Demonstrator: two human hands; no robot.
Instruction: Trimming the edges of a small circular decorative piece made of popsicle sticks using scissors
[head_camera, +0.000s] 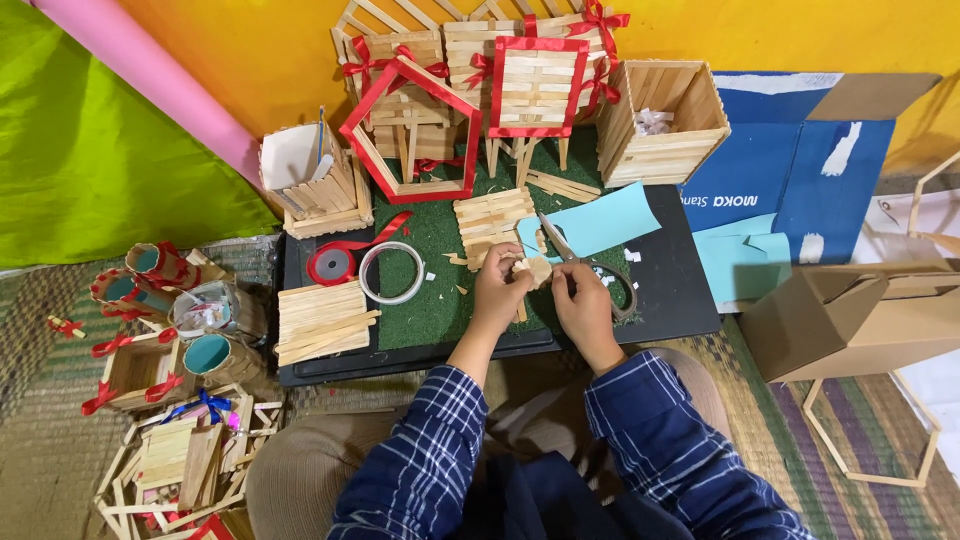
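We hold a small wooden stick piece (533, 270) between both hands, just above the green mat (430, 300). Left hand (500, 290) pinches its left edge, fingers curled on it. Right hand (582, 305) grips the right side with fingertips closed on it. Just beyond the right hand: scissors (585, 262) lying on the surface, blades pointing away over a light-blue paper sheet (610, 220). Just past the left hand: a flat panel of glued sticks (490, 222). Further left of the left hand: white tape ring (391, 272), red ribbon roll (333, 265), stack of loose sticks (322, 320). Farthest out: red-trimmed stick frames (470, 110) and an open stick box (662, 120).
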